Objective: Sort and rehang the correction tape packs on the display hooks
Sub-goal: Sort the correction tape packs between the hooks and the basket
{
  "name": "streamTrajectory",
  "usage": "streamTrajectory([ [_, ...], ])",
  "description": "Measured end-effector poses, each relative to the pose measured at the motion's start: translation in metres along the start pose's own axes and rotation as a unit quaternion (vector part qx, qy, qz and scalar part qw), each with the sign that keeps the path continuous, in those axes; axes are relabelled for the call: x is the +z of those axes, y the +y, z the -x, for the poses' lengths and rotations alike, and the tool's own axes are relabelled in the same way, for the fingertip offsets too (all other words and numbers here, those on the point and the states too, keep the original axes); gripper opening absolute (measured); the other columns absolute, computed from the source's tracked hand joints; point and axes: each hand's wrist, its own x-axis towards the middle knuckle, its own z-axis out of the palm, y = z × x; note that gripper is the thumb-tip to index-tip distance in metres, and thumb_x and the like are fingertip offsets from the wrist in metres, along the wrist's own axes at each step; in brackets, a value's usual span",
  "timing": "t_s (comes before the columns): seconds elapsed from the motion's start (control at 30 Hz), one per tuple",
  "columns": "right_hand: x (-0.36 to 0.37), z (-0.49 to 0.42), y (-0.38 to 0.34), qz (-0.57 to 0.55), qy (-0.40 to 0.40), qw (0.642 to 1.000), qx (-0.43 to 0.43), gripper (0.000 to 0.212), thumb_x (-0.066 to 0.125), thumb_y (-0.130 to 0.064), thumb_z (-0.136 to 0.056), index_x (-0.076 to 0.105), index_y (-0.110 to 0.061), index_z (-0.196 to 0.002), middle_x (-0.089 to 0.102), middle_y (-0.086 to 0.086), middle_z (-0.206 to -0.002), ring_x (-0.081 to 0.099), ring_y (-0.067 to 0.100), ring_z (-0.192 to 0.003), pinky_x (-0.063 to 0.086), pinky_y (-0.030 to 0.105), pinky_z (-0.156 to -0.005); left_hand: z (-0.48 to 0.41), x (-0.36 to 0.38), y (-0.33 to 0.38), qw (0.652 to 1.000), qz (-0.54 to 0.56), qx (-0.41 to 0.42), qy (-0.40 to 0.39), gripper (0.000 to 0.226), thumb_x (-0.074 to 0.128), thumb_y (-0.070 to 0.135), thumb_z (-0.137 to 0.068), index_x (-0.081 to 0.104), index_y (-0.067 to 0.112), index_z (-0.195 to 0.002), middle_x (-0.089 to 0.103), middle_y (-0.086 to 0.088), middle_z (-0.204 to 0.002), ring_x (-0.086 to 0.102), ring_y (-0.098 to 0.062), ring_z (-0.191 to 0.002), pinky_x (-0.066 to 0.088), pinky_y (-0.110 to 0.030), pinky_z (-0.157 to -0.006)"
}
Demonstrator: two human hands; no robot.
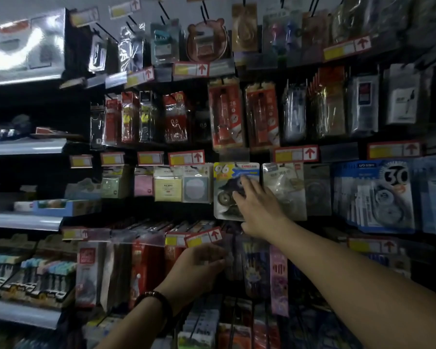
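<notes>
A correction tape pack (227, 182) with a yellow "96" corner hangs on a display hook in the middle row. My right hand (258, 207) reaches up to it, with straight fingers lying on its front and the thumb below its lower edge. To its right hang a pale tape pack (285, 190), a dark pack (317, 190) and several blue "30" tape packs (378, 195). My left hand (199, 268), with a bead bracelet on the wrist, sits lower, its fingers curled at a clear-wrapped pack (233, 258) in the row beneath; the grip is blurred.
Sticky-note packs (168, 187) hang left of the tape packs. Red price tags (186, 157) with arrows line each row. Pen and lead packs (225, 114) hang above. Metal shelves (23, 221) with boxed goods stand at the left.
</notes>
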Motion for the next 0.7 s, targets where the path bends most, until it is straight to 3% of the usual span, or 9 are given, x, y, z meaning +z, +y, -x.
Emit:
streamTrajectory([
  [0.1, 0.002, 0.029, -0.007, -0.045, 0.008, 0.999, -0.025, 0.058, 0.069, -0.032, -0.087, 0.054, -0.014, -0.14, 0.012, 0.022, -0.171, 0.017, 0.039, -0.155, 0.032, 0.05, -0.119, 0.015, 0.002, -0.011, 0.999, -0.034, -0.017, -0.019, 0.011, 0.071, 0.02, -0.102, 0.078, 0.025, -0.109, 0.075, 0.011, -0.108, 0.072, -0.004, -0.094, 0.057, -0.022, -0.077],
  [0.13, 0.003, 0.041, -0.011, -0.059, 0.007, 0.998, -0.031, 0.053, 0.066, -0.034, -0.088, 0.057, -0.014, -0.136, 0.02, 0.021, -0.168, 0.022, 0.038, -0.153, 0.033, 0.049, -0.117, 0.021, 0.003, -0.017, 0.998, -0.048, -0.024, -0.029, 0.01, 0.071, 0.021, -0.102, 0.077, 0.024, -0.109, 0.075, 0.01, -0.105, 0.071, -0.001, -0.089, 0.055, -0.021, -0.076],
  [0.23, 0.012, 0.084, -0.025, -0.1, -0.003, 0.994, -0.045, 0.047, 0.061, -0.045, -0.089, 0.06, -0.017, -0.127, 0.042, 0.014, -0.149, 0.04, 0.034, -0.139, 0.04, 0.045, -0.108, 0.043, 0.012, -0.042, 0.991, -0.107, -0.033, -0.076, 0.006, 0.07, 0.021, -0.102, 0.076, 0.021, -0.102, 0.073, 0.012, -0.087, 0.064, 0.002, -0.071, 0.052, -0.024, -0.07],
  [0.3, 0.024, 0.115, -0.034, -0.132, -0.027, 0.989, -0.057, 0.047, 0.059, -0.048, -0.091, 0.06, -0.019, -0.127, 0.048, 0.008, -0.137, 0.045, 0.03, -0.13, 0.043, 0.042, -0.104, 0.061, 0.022, -0.063, 0.983, -0.144, -0.041, -0.102, 0.009, 0.071, 0.023, -0.101, 0.077, 0.022, -0.094, 0.073, 0.013, -0.086, 0.066, -0.002, -0.076, 0.056, -0.032, -0.077],
  [0.37, 0.04, 0.149, -0.042, -0.168, -0.057, 0.982, -0.062, 0.045, 0.059, -0.048, -0.092, 0.06, -0.02, -0.127, 0.051, 0.005, -0.13, 0.047, 0.027, -0.125, 0.046, 0.042, -0.102, 0.082, 0.034, -0.084, 0.975, -0.173, -0.046, -0.133, 0.013, 0.072, 0.025, -0.1, 0.076, 0.031, -0.09, 0.076, 0.015, -0.091, 0.068, 0.003, -0.085, 0.06, -0.03, -0.088],
  [0.47, 0.072, 0.203, -0.056, -0.208, -0.136, 0.968, -0.047, 0.037, 0.058, -0.046, -0.092, 0.061, -0.021, -0.118, 0.056, 0.005, -0.119, 0.052, 0.027, -0.117, 0.051, 0.042, -0.095, 0.117, 0.059, -0.122, 0.956, -0.227, -0.057, -0.178, 0.01, 0.071, 0.022, -0.101, 0.075, 0.031, -0.098, 0.075, 0.012, -0.098, 0.065, 0.006, -0.086, 0.057, -0.026, -0.09],
  [0.57, 0.11, 0.269, -0.075, -0.278, -0.244, 0.929, 0.004, 0.026, 0.061, -0.048, -0.088, 0.064, -0.025, -0.101, 0.056, 0.001, -0.099, 0.061, 0.027, -0.1, 0.053, 0.036, -0.078, 0.156, 0.088, -0.167, 0.933, -0.282, -0.079, -0.208, 0.015, 0.068, 0.03, -0.103, 0.077, 0.024, -0.114, 0.076, 0.009, -0.104, 0.065, 0.006, -0.084, 0.053, -0.013, -0.08],
  [0.7, 0.177, 0.368, -0.099, -0.34, -0.36, 0.867, 0.058, 0.026, 0.067, -0.05, -0.085, 0.066, -0.031, -0.103, 0.056, -0.009, -0.096, 0.062, 0.018, -0.09, 0.057, 0.037, -0.076, 0.205, 0.128, -0.238, 0.899, -0.306, -0.138, -0.281, 0.023, 0.066, 0.034, -0.104, 0.076, 0.025, -0.123, 0.075, 0.006, -0.12, 0.069, -0.009, -0.103, 0.056, -0.026, -0.091],
])
